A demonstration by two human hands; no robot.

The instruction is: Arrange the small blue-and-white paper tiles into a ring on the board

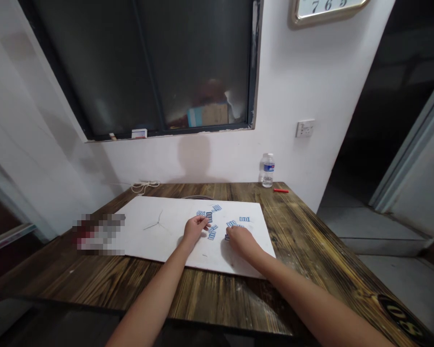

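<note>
The left hand (196,228) lies loosely curled, fingertips just beside small blue-and-white rectangular cards (211,233) on a flat white board (141,243), while the right hand (241,242) bunches its fingers over nearby cards, any pinch hidden.

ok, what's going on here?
A person has both hands among small blue-and-white rectangular pieces scattered on a white board, which lies on a wooden table. The left hand is beside a cluster of pieces, and the right hand is down at the pieces further right. Whether either hand holds one, I can't tell. A water bottle stands near the table's far edge.
</note>
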